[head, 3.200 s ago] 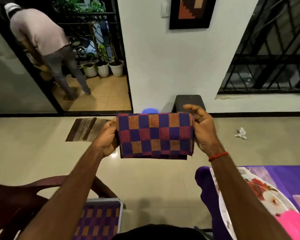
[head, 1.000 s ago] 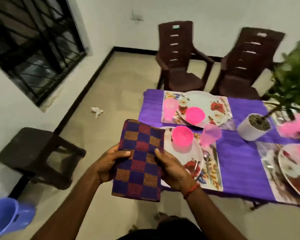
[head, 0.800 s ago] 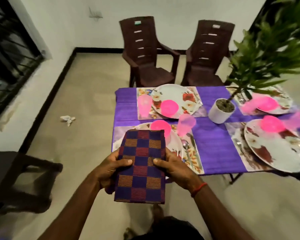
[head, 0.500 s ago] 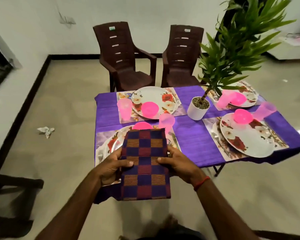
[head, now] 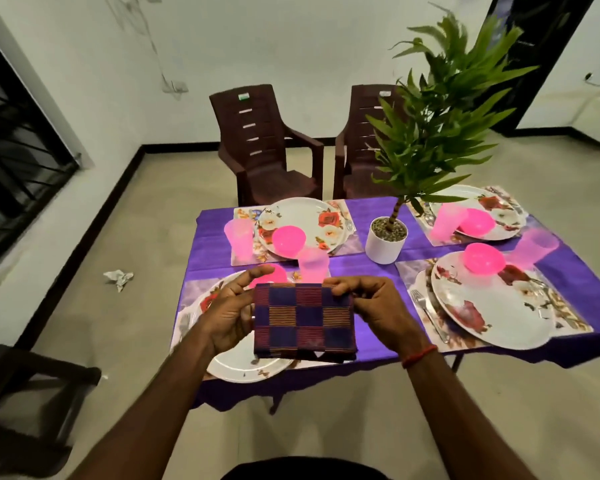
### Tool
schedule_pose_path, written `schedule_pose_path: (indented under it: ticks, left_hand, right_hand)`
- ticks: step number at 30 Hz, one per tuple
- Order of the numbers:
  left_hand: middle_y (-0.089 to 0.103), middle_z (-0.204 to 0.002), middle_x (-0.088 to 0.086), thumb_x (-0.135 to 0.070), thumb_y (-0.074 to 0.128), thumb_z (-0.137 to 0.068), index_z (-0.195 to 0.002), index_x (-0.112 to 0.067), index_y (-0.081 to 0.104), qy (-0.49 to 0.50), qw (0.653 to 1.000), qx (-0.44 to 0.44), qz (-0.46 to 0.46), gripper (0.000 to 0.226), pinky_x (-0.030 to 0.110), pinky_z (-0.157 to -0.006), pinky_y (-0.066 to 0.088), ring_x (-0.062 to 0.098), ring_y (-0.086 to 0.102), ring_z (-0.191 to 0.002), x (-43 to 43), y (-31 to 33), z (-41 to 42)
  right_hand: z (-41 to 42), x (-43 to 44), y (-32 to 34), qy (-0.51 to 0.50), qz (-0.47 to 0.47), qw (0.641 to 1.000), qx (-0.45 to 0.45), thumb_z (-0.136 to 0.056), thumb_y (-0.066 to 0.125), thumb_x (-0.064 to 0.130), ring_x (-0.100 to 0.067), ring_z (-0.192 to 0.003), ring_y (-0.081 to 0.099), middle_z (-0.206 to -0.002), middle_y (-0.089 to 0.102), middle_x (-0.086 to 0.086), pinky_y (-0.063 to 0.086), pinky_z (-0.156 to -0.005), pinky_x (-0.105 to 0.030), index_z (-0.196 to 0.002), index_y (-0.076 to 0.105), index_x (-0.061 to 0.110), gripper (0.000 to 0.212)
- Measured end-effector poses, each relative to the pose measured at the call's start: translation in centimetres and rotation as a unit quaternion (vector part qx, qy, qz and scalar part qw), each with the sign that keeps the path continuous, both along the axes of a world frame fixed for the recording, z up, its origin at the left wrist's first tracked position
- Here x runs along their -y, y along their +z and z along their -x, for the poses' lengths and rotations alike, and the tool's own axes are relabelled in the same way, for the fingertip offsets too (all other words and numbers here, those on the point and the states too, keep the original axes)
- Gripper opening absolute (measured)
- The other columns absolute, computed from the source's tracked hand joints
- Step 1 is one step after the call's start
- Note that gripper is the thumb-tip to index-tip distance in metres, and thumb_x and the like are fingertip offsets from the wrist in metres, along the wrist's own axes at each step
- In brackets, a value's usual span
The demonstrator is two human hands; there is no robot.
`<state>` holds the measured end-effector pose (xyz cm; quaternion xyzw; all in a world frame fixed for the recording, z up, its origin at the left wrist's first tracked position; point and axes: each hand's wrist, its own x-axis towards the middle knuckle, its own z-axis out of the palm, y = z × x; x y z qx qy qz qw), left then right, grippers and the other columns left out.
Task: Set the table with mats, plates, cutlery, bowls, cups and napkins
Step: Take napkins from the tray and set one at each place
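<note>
I hold a folded checked napkin [head: 303, 320], purple and orange, over the near-left place setting. My left hand [head: 231, 311] grips its left edge and my right hand [head: 374, 306] pinches its upper right corner. Under it lie a floral plate [head: 243, 365] on a mat, a pink bowl [head: 269, 273] and a pink cup [head: 313, 263], all partly hidden. The table [head: 388, 268] has a purple cloth and three more settings with floral plates, pink bowls and pink cups. A fork [head: 428, 315] lies left of the near-right plate [head: 492, 306].
A potted plant [head: 387, 239] stands mid-table, its leaves reaching high. Two brown plastic chairs [head: 267, 147] face the table's far side. A dark stool [head: 21, 393] is at my left. Crumpled paper [head: 118, 277] lies on the floor.
I turned from the doorway to the table and stepped closer. The napkin went from long and upright to a shorter fold, now held lower over the near-left plate.
</note>
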<state>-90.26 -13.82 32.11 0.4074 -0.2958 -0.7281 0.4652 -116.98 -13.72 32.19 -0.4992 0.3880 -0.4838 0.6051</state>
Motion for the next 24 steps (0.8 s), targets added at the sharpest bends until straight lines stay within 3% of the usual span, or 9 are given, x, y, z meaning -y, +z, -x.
schedule_pose_path:
  ticks: [3,5,8,12,14,16,20,22,24]
  left_hand:
    - [0.075,-0.081,0.005,-0.017,0.056,-0.096,-0.128,-0.014,0.068,-0.020,0.999,0.021,-0.046,0.034,0.024,-0.048,0.054,0.007,0.061,-0.049,-0.9,-1.2,2.7]
    - [0.075,-0.085,0.012,-0.030,0.060,-0.090,-0.117,-0.011,0.073,-0.023,0.996,0.010,-0.089,0.036,0.035,-0.060,0.062,0.018,0.073,-0.067,-1.3,-2.0,4.9]
    - [0.074,-0.113,0.019,-0.043,0.053,-0.093,-0.107,-0.012,0.080,-0.061,0.988,0.010,-0.141,0.043,0.056,-0.078,0.062,0.036,0.074,-0.097,-1.7,-2.4,8.0]
    - [0.067,-0.129,0.021,-0.058,0.035,-0.102,-0.128,-0.018,0.067,-0.088,0.982,-0.004,-0.168,0.058,0.062,-0.079,0.059,0.043,0.066,-0.114,-1.7,-3.9,11.1]
    - [0.067,-0.130,0.020,-0.051,0.048,-0.098,-0.130,-0.017,0.064,-0.098,0.982,0.028,-0.160,0.049,0.056,-0.079,0.061,0.038,0.068,-0.113,-1.6,-4.7,12.8]
    - [0.068,-0.128,0.019,-0.028,0.063,-0.093,-0.136,-0.012,0.059,-0.099,0.984,0.073,-0.129,0.045,0.050,-0.077,0.062,0.034,0.070,-0.109,-1.4,-5.7,14.1]
    - [0.073,-0.115,0.017,-0.004,0.063,-0.095,-0.131,-0.006,0.059,-0.048,0.988,0.093,-0.117,0.036,0.043,-0.066,0.063,0.030,0.073,-0.096,-1.1,-6.6,16.7]
    - [0.073,-0.115,0.018,-0.002,0.062,-0.096,-0.129,-0.006,0.060,-0.030,0.989,0.086,-0.115,0.034,0.041,-0.064,0.063,0.030,0.073,-0.094,-0.8,-6.7,17.3]
    - [0.073,-0.113,0.018,0.000,0.062,-0.095,-0.128,-0.005,0.060,-0.021,0.989,0.090,-0.112,0.034,0.040,-0.062,0.062,0.029,0.074,-0.090,-0.3,-7.0,17.6]
  right_hand:
    - [2.4,0.5,-1.2,-0.014,0.001,1.000,-0.025,-0.081,0.055,-0.027,-0.032,-0.111,0.068,-0.108,0.074,-0.016,0.058,-0.089,-0.043,-0.078,0.080,0.013,0.047]
    - [4.0,0.8,-1.5,-0.035,-0.004,0.999,-0.029,-0.078,0.047,-0.032,-0.029,-0.107,0.070,-0.103,0.076,-0.013,0.059,-0.083,-0.038,-0.076,0.079,0.012,0.055]
    - [6.2,1.3,-2.3,-0.063,-0.017,0.998,-0.027,-0.081,0.046,-0.031,-0.028,-0.098,0.072,-0.097,0.077,-0.012,0.061,-0.076,-0.034,-0.076,0.075,0.004,0.046]
    - [9.3,1.5,-4.6,-0.109,-0.042,0.993,-0.034,-0.083,0.051,-0.027,-0.035,-0.095,0.072,-0.095,0.076,-0.018,0.062,-0.078,-0.045,-0.075,0.076,0.005,0.041]
    - [10.7,1.3,-5.6,-0.131,-0.059,0.989,-0.028,-0.084,0.053,-0.025,-0.032,-0.088,0.073,-0.091,0.076,-0.016,0.062,-0.072,-0.040,-0.074,0.078,0.009,0.043]
    - [11.9,0.9,-6.4,-0.145,-0.090,0.985,0.008,-0.088,0.054,-0.021,-0.027,-0.085,0.072,-0.092,0.076,-0.014,0.060,-0.069,-0.034,-0.080,0.079,0.011,0.041]
    - [13.8,0.9,-7.5,-0.151,-0.214,0.944,0.203,-0.093,0.059,0.005,-0.027,-0.099,0.069,-0.111,0.072,-0.019,0.059,-0.079,-0.032,-0.120,0.069,0.003,0.028]
    - [14.2,0.9,-7.8,-0.149,-0.235,0.943,0.183,-0.094,0.062,0.021,-0.027,-0.106,0.067,-0.119,0.071,-0.016,0.057,-0.087,-0.037,-0.126,0.066,0.009,0.035]
    - [14.2,0.8,-8.3,-0.122,-0.230,0.964,0.060,-0.095,0.064,0.023,-0.023,-0.101,0.071,-0.114,0.074,-0.010,0.057,-0.085,-0.040,-0.128,0.063,0.020,0.034]
